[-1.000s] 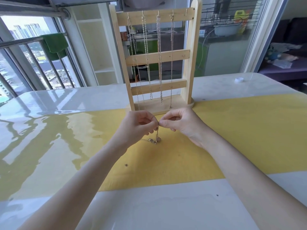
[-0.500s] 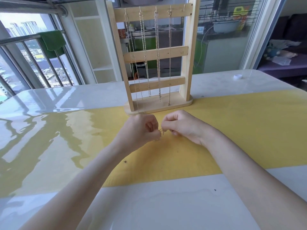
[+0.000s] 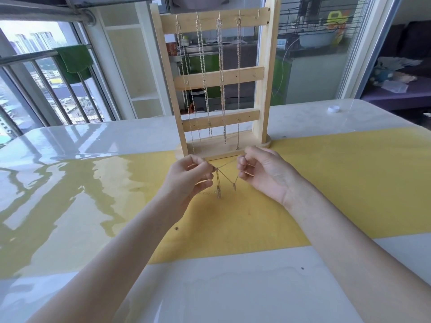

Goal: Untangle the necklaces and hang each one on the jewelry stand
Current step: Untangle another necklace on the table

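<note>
A wooden jewelry stand (image 3: 265, 73) with three crossbars stands upright at the back of the yellow mat (image 3: 338, 178). Several silver chains (image 3: 221, 78) hang from hooks on its top bar. Just in front of the stand's base, my left hand (image 3: 189, 178) and my right hand (image 3: 261, 171) hold a thin tangled necklace (image 3: 225, 177) stretched between them above the mat. Its strands cross near my left fingertips. Two short ends with clasps dangle below, close to the mat.
A glossy white table (image 3: 233, 287) carries the mat. A small white cap (image 3: 333, 109) lies at the far right of the table. A balcony railing (image 3: 46, 89) and a glass door stand behind.
My hands were pinched close together over the bunched necklace. They have drawn apart, and the chain is now stretched between them with its ends hanging down.
</note>
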The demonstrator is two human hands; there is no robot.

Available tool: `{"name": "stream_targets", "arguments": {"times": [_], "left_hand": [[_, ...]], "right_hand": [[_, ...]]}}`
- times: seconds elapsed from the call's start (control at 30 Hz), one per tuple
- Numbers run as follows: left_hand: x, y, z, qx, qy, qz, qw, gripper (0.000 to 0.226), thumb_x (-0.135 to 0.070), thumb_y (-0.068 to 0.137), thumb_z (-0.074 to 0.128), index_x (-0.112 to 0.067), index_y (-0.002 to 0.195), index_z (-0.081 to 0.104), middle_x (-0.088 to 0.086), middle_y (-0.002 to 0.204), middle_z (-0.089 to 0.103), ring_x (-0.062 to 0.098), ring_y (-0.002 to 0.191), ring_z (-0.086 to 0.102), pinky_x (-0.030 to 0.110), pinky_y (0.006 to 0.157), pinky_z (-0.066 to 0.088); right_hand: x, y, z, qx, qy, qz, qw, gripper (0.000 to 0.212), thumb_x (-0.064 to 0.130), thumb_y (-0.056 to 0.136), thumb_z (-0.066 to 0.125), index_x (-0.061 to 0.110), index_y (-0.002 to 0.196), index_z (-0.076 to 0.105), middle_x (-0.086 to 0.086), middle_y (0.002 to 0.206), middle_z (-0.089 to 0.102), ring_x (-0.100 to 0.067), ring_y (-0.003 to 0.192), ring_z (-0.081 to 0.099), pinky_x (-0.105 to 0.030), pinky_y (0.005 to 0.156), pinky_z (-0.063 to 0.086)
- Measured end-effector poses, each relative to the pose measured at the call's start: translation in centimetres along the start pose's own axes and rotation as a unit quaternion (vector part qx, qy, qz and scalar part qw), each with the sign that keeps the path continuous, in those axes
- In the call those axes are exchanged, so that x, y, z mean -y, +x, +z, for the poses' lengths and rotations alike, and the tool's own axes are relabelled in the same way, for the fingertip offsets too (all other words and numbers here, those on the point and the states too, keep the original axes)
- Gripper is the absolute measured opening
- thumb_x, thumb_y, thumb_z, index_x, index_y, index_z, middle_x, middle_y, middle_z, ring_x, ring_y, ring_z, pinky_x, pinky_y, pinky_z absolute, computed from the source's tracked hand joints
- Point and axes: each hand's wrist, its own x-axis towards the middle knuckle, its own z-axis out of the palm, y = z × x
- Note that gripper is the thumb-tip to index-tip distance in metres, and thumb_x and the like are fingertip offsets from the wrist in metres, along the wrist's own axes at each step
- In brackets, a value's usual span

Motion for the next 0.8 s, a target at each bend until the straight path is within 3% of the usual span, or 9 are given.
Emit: {"name": "stream_targets", "arguments": {"times": [0.1, 0.17, 0.27, 0.37, 0.43, 0.57, 0.63, 0.73, 0.8], "left_hand": [[-0.2, 0.1, -0.4, 0.02, -0.065, -0.022, 0.997, 0.019, -0.007, 0.091, 0.056, -0.018, 0.077, 0.05, -0.002, 0.073, 0.06, 0.009, 0.061, 0.054, 0.019, 0.058, 0.052], [-0.4, 0.1, -0.6, 0.03, -0.08, -0.026, 0.996, 0.02, -0.005, 0.091, 0.057, -0.019, 0.078, 0.049, -0.003, 0.072, 0.059, 0.008, 0.06, 0.055, 0.019, 0.058, 0.052], [-0.4, 0.1, -0.5, 0.046, -0.053, -0.012, 0.997, 0.023, 0.0, 0.089, 0.057, -0.018, 0.078, 0.049, -0.005, 0.068, 0.059, 0.009, 0.06, 0.056, 0.019, 0.059, 0.052], [-0.5, 0.0, -0.3, 0.056, -0.008, 0.024, 0.998, 0.022, 0.001, 0.088, 0.058, -0.017, 0.08, 0.049, -0.003, 0.07, 0.058, 0.009, 0.064, 0.057, 0.021, 0.065, 0.053], [-0.6, -0.1, -0.2, 0.044, 0.036, 0.053, 0.997, 0.021, 0.0, 0.088, 0.06, -0.016, 0.08, 0.05, 0.002, 0.075, 0.058, 0.009, 0.068, 0.059, 0.023, 0.068, 0.053], [-0.6, 0.0, -0.3, 0.031, 0.052, 0.063, 0.996, 0.019, -0.001, 0.086, 0.064, -0.015, 0.082, 0.051, 0.003, 0.075, 0.067, 0.012, 0.07, 0.063, 0.024, 0.068, 0.055], [-0.5, 0.0, -0.2, 0.037, 0.046, 0.059, 0.997, 0.018, -0.002, 0.085, 0.065, -0.014, 0.082, 0.052, 0.001, 0.072, 0.068, 0.012, 0.069, 0.064, 0.023, 0.067, 0.055], [-0.6, 0.0, -0.2, 0.045, 0.049, 0.068, 0.995, 0.018, -0.001, 0.085, 0.064, -0.013, 0.082, 0.051, -0.002, 0.068, 0.067, 0.011, 0.067, 0.063, 0.022, 0.067, 0.055], [-0.7, 0.1, -0.2, 0.057, 0.08, 0.084, 0.992, 0.019, 0.0, 0.087, 0.062, -0.012, 0.082, 0.049, -0.007, 0.063, 0.064, 0.008, 0.065, 0.061, 0.022, 0.069, 0.056]], "right_hand": [[0.0, 0.0, -0.2, 0.005, 0.06, 0.004, 0.998, 0.027, -0.006, 0.085, 0.04, 0.014, 0.068, 0.042, 0.0, 0.052, 0.047, -0.014, 0.052, 0.044, -0.025, 0.059, 0.042], [0.2, -0.1, -0.2, 0.011, 0.043, 0.001, 0.999, 0.026, -0.006, 0.085, 0.039, 0.014, 0.07, 0.044, 0.0, 0.051, 0.045, -0.014, 0.049, 0.04, -0.024, 0.054, 0.039], [0.1, -0.4, 0.2, 0.047, -0.102, -0.014, 0.994, 0.017, -0.002, 0.088, 0.047, 0.01, 0.08, 0.056, -0.001, 0.058, 0.051, -0.012, 0.047, 0.036, -0.02, 0.043, 0.03], [-0.1, -0.6, 0.9, 0.068, -0.26, -0.066, 0.961, 0.005, 0.012, 0.087, 0.064, 0.01, 0.088, 0.069, 0.005, 0.065, 0.059, -0.01, 0.049, 0.039, -0.02, 0.044, 0.03], [-0.1, -0.7, 1.1, 0.05, -0.312, -0.103, 0.943, 0.005, 0.016, 0.082, 0.072, 0.013, 0.086, 0.073, 0.009, 0.059, 0.059, -0.012, 0.052, 0.037, -0.021, 0.044, 0.031], [0.1, -0.4, 1.1, 0.022, -0.348, -0.136, 0.927, 0.004, 0.019, 0.076, 0.079, 0.017, 0.076, 0.075, -0.024, 0.084, 0.064, -0.019, 0.062, 0.042, -0.018, 0.042, 0.033], [0.1, -0.4, 1.1, 0.026, -0.365, -0.143, 0.92, 0.008, 0.017, 0.075, 0.079, 0.019, 0.07, 0.073, -0.028, 0.085, 0.061, -0.016, 0.058, 0.042, -0.018, 0.041, 0.034], [0.2, -0.8, 1.1, 0.039, -0.379, -0.145, 0.913, 0.015, 0.012, 0.08, 0.075, 0.018, 0.068, 0.068, 0.002, 0.06, 0.058, -0.004, 0.044, 0.039, -0.016, 0.041, 0.033], [0.3, -1.0, 1.1, 0.042, -0.37, -0.142, 0.917, 0.019, 0.009, 0.084, 0.069, 0.017, 0.068, 0.063, 0.018, 0.048, 0.051, -0.003, 0.045, 0.038, -0.018, 0.041, 0.032]]}}
